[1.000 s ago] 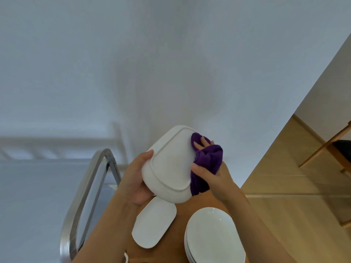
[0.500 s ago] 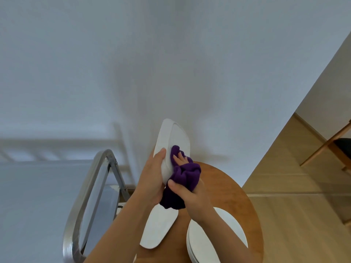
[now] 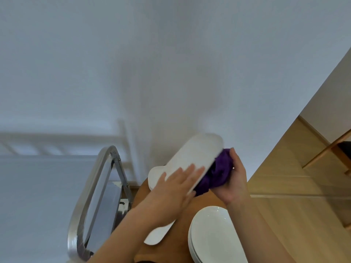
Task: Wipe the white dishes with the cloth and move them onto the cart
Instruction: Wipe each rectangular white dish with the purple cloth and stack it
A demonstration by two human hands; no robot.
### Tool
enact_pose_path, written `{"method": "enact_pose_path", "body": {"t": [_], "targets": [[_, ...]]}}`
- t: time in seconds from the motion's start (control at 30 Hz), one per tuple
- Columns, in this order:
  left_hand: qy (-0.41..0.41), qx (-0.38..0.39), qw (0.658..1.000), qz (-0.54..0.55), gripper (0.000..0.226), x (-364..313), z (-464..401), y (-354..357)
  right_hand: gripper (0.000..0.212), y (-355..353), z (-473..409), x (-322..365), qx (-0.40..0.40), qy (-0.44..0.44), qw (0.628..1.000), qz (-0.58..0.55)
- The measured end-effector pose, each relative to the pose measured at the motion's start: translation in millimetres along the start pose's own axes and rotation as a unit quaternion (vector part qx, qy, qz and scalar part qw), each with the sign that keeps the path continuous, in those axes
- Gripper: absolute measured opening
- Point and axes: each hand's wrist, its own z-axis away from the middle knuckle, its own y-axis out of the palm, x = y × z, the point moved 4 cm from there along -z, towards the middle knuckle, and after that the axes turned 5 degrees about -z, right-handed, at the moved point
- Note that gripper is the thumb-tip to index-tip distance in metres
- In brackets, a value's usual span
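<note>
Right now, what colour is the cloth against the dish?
Purple cloth, plain with no pattern, bunched in the right hand; head view.

We see a white oblong dish (image 3: 191, 158) tilted mid-frame, purple cloth (image 3: 218, 173) bunched against its right side, stacked white plates (image 3: 212, 236) lower right, steel cart (image 3: 91, 190) lower left

The left hand (image 3: 171, 188) and held oblong dish (image 3: 191, 158) are motion-blurred. The purple cloth (image 3: 218, 173) is partly hidden behind that dish. The plate stack (image 3: 210, 236) and round bench (image 3: 182, 242) run off the bottom edge.

Left hand (image 3: 171, 188) flat, right hand (image 3: 232, 179) curled
</note>
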Motion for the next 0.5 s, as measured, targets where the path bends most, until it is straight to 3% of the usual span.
{"method": "enact_pose_path", "body": {"t": [0.13,0.2,0.23,0.3,0.37,0.4,0.47,0.5], "targets": [[0.006,0.045,0.994,-0.099,0.069,-2.9,0.7,7.3,0.026,-11.4,4.1,2.9,-0.025,0.041,0.997,0.052],[-0.006,0.064,0.988,-0.139,0.073,6.3,-0.1,8.8,0.036,-19.4,7.3,0.5,-0.05,0.059,0.995,0.065],[-0.007,0.06,0.986,-0.158,0.072,11.2,-0.3,10.9,0.043,-22.9,8.1,-1.5,-0.061,0.061,0.994,0.065],[-0.008,0.011,0.987,-0.161,0.067,21.4,0.8,15.1,0.038,-26.1,9.1,-4.2,-0.058,0.048,0.996,0.041],[-0.042,-0.096,0.991,-0.087,0.081,31.5,5.6,12.9,0.017,-33.2,9.2,-3.4,-0.06,0.012,0.998,0.01],[-0.085,-0.156,0.984,-0.021,0.09,37.7,9.1,10.6,0.018,-37.5,9.3,-3.3,-0.067,-0.012,0.998,0.003],[-0.217,-0.217,0.935,0.176,0.092,56.2,16.2,11.4,0.037,-47.8,8.4,-6.4,-0.09,-0.044,0.995,0.009],[-0.28,-0.198,0.895,0.284,0.08,64.2,17.2,17.1,0.035,-50.4,8.6,-9.5,-0.1,-0.047,0.994,0.003]]}}
